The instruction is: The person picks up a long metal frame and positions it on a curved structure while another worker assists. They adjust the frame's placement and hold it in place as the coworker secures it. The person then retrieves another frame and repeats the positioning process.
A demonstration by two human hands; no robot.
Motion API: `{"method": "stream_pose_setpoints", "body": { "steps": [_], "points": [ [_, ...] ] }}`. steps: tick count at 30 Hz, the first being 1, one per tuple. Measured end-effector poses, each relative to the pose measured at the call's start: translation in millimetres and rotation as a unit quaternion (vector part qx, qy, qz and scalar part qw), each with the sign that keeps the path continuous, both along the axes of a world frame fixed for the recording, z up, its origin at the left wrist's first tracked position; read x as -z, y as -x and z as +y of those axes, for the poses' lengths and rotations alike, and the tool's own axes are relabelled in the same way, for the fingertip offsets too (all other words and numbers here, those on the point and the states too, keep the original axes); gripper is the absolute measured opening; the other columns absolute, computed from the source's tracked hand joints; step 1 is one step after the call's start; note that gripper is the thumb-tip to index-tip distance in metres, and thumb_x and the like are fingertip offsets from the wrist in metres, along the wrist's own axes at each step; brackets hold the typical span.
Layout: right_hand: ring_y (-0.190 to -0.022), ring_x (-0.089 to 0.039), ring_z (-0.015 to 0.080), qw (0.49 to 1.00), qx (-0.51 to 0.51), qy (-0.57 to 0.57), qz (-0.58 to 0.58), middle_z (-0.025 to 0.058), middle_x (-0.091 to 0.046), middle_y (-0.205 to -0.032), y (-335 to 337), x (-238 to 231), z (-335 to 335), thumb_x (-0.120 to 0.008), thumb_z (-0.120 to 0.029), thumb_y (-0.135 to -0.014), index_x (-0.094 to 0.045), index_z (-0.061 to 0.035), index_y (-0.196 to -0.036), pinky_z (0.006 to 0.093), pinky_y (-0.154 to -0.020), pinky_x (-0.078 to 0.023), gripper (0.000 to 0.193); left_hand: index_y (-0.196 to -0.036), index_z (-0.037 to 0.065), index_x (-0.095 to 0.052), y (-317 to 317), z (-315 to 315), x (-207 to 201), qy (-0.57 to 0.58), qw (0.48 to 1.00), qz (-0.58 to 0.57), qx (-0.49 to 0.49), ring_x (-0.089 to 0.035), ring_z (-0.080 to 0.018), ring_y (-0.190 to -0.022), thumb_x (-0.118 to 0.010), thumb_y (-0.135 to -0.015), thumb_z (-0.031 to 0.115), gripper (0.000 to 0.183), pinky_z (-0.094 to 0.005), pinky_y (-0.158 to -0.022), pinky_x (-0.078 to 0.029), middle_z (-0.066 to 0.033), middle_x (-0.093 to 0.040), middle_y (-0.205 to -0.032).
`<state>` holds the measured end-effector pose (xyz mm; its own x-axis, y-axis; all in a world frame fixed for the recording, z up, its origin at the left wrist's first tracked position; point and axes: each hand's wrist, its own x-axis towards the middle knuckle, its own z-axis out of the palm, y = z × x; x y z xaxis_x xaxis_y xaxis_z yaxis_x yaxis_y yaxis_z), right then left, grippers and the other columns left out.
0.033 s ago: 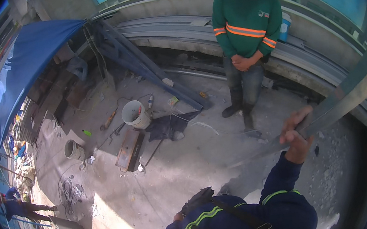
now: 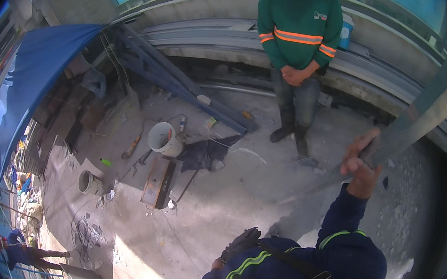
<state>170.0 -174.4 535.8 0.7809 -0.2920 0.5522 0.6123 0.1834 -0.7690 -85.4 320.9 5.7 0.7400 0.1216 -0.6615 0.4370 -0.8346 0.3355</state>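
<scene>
My right hand (image 2: 362,166) is raised at the lower right with its fingers wrapped round the edge of a grey metal beam (image 2: 428,106). The beam slants up to the right past it. Only a small patch of my left hand (image 2: 217,263) shows beside my body, its fingers hidden. Just by it is a dark, crumpled, glove-like thing (image 2: 243,242); whether the hand holds it is unclear. I wear dark blue sleeves with yellow-green reflective bands.
A person in a green shirt (image 2: 301,24) stands ahead, hands clasped. White buckets (image 2: 165,139), a rusty metal box section (image 2: 156,184) and black plastic sheet (image 2: 208,154) lie on the floor. Long steel beams (image 2: 172,84) lean behind. A blue tarp (image 2: 36,67) hangs left; another person (image 2: 25,250) is lower left.
</scene>
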Motion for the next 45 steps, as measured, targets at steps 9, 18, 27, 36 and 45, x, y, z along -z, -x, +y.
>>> {"method": "stream_pose_setpoints", "body": {
  "steps": [9, 18, 27, 36, 45],
  "points": [
    [-0.053, -0.058, 0.0112, 1.000, 0.005, 0.003, 0.004, 0.0032, -0.057, -0.068, -12, -4, 8, -0.094, -0.020, -0.074, -0.049, -0.0061, -0.103, 0.0228, -0.052, -0.044, 0.055, -0.123, 0.016, -0.071, -14, 4, -5, 0.002, 1.000, 0.007, -0.005, -0.070, -0.0415, -0.110, -0.061, -0.094, 0.030, 0.033, -0.0532, -0.093, -0.057, -0.0195, -0.074, -0.116],
    [-0.053, -0.059, 0.0115, 0.999, -0.023, 0.009, -0.037, 0.0040, -0.058, -0.068, -19, -6, 14, -0.094, -0.020, -0.076, -0.049, -0.0055, -0.103, 0.0215, -0.053, -0.044, 0.054, -0.123, 0.016, -0.071, -24, 11, 0, -0.003, 1.000, 0.017, -0.012, -0.069, -0.0412, -0.112, -0.062, -0.094, 0.029, 0.033, -0.0525, -0.095, -0.056, -0.0196, -0.073, -0.119],
    [-0.051, -0.055, 0.0108, 0.997, 0.003, 0.070, -0.042, 0.0023, -0.055, -0.068, -23, -6, 19, -0.091, -0.019, -0.079, -0.050, -0.0060, -0.106, 0.0216, -0.048, -0.044, 0.051, -0.126, 0.018, -0.071, -22, 12, -6, 0.011, 0.999, 0.027, 0.019, -0.067, -0.0392, -0.118, -0.066, -0.090, 0.025, 0.037, -0.0490, -0.100, -0.054, -0.0173, -0.073, -0.123],
    [-0.051, -0.049, 0.0114, 0.985, -0.046, 0.098, -0.130, 0.0070, -0.053, -0.073, -26, -5, 30, -0.075, -0.007, -0.085, -0.048, -0.0003, -0.109, 0.0223, -0.045, -0.043, 0.036, -0.120, 0.023, -0.076, -17, -19, -45, 0.050, 0.979, 0.046, -0.193, -0.071, -0.0369, -0.112, -0.064, -0.092, 0.039, 0.034, -0.0455, -0.098, -0.056, -0.0172, -0.075, -0.117],
    [-0.054, -0.050, 0.0132, 0.975, -0.155, 0.082, -0.140, 0.0081, -0.053, -0.074, -50, -25, 80, -0.071, -0.008, -0.088, -0.048, 0.0033, -0.113, 0.0237, -0.047, -0.044, 0.035, -0.120, 0.018, -0.076, -16, -33, -70, 0.062, 0.975, 0.022, -0.212, -0.073, -0.0355, -0.108, -0.065, -0.091, 0.042, 0.039, -0.0442, -0.095, -0.057, -0.0172, -0.076, -0.115]
  ]
}}
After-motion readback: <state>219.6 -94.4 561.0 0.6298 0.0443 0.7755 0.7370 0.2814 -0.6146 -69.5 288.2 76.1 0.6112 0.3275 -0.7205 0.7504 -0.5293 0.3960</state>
